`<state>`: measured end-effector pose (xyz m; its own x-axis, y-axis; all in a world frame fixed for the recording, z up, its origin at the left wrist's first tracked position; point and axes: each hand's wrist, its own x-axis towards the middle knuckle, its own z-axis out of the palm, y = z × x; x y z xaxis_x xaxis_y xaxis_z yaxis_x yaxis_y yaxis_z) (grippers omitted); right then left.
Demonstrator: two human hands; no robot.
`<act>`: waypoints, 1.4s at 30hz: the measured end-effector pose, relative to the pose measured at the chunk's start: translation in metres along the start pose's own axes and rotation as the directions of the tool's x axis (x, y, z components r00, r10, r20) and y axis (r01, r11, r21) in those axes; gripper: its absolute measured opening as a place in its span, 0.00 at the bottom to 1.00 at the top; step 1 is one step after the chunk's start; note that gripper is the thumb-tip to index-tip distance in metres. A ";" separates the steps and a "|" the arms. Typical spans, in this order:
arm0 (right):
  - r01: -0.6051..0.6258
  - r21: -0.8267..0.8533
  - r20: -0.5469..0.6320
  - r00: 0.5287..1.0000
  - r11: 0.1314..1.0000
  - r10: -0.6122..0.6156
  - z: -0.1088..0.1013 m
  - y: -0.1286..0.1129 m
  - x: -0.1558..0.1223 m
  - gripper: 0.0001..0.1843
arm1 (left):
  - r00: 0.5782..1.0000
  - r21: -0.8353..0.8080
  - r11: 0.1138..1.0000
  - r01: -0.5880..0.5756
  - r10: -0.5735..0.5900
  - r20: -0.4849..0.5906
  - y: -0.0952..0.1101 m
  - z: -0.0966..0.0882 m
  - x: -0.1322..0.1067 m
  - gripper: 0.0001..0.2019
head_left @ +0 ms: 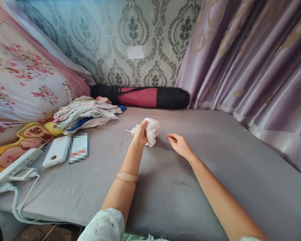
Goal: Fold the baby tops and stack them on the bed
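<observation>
A small white cloth garment (153, 131), with faint marks and a thin strap or tie, is bunched up in my left hand (140, 133). The fingers are closed round it, partly hidden by the fabric, just above the grey bed sheet (165, 187). To the right of the garment and apart from it is my right hand (181, 146). Its fingers curl loosely, leaving a small gap by the thumb, and nothing shows in them.
Left lies a pile of clothes (86, 112). Nearer are a white power bank (56, 151), a blurred-out flat item (78, 148), a yellow cartoon cushion (20, 144) and a power strip (13, 174) with cables. A black-and-red roll bag (140, 97) lies along the wall; purple curtains (230, 60) hang right.
</observation>
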<state>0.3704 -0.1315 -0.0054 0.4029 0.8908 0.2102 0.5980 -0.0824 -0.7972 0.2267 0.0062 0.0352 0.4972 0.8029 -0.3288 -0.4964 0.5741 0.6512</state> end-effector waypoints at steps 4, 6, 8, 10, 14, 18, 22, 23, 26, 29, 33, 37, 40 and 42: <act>0.010 0.125 -0.069 0.998 0.992 -0.002 0.022 -0.004 0.026 0.13 | 0.997 0.107 0.994 0.016 -0.025 0.079 -0.003 0.002 -0.005 0.08; 0.024 0.141 -0.026 0.999 0.990 -0.020 0.031 -0.004 0.034 0.12 | 0.995 0.152 0.988 -0.015 0.000 0.098 -0.001 0.001 -0.007 0.09; 0.027 0.153 -0.005 1.000 0.988 -0.027 0.038 -0.003 0.039 0.10 | 0.992 0.206 0.976 -0.071 0.049 0.112 0.001 0.000 -0.009 0.09; 0.021 0.188 -0.015 1.000 0.982 -0.018 0.042 -0.001 0.043 0.10 | 0.984 0.276 0.949 -0.151 0.118 0.133 0.002 -0.001 -0.010 0.09; -0.006 0.316 -0.059 0.998 0.949 0.026 0.037 0.003 0.046 0.15 | 0.961 0.444 0.852 -0.277 0.239 0.140 0.006 -0.005 -0.013 0.05; -0.037 0.359 -0.208 0.971 0.933 0.118 0.010 0.000 0.047 0.16 | 0.932 0.574 0.739 -0.352 0.332 0.145 0.013 -0.007 -0.018 0.04; 0.053 0.336 -0.341 0.937 0.940 0.069 -0.026 -0.015 0.042 0.11 | 0.867 0.644 0.600 -0.475 0.446 0.223 0.020 -0.006 -0.024 0.08; 0.088 0.313 -0.368 0.929 0.946 0.035 -0.035 -0.021 0.039 0.09 | 0.854 0.651 0.575 -0.495 0.458 0.245 0.022 -0.005 -0.025 0.09; 0.140 0.191 -0.416 0.908 0.972 -0.049 -0.057 -0.043 0.026 0.07 | 0.835 0.637 0.555 -0.535 0.462 0.299 0.025 -0.004 -0.029 0.12; 0.118 0.010 -0.439 0.893 0.993 -0.102 -0.070 -0.060 0.013 0.10 | 0.837 0.593 0.596 -0.542 0.442 0.321 0.025 -0.002 -0.031 0.15; 0.080 -0.121 -0.414 0.902 0.989 -0.124 -0.074 -0.062 0.008 0.16 | 0.844 0.579 0.614 -0.536 0.396 0.361 0.022 -0.002 -0.030 0.15; 0.070 -0.185 -0.235 0.965 0.980 -0.113 -0.075 -0.046 0.015 0.14 | 0.902 0.618 0.663 -0.422 0.236 0.362 0.014 -0.004 -0.027 0.09; 0.078 -0.168 -0.077 0.993 0.983 -0.092 -0.078 -0.036 0.017 0.15 | 0.929 0.612 0.709 -0.349 0.179 0.323 0.010 -0.007 -0.022 0.05; 0.069 -0.148 0.002 0.998 0.987 -0.070 -0.081 -0.033 0.016 0.18 | 0.940 0.588 0.740 -0.328 0.195 0.279 0.008 -0.009 -0.019 0.03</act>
<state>0.4133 -0.1504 0.0697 0.3589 0.8953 0.2640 0.7201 -0.0857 -0.6885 0.2069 -0.0030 0.0407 0.5692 0.8221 0.0085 -0.1121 0.0674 0.9914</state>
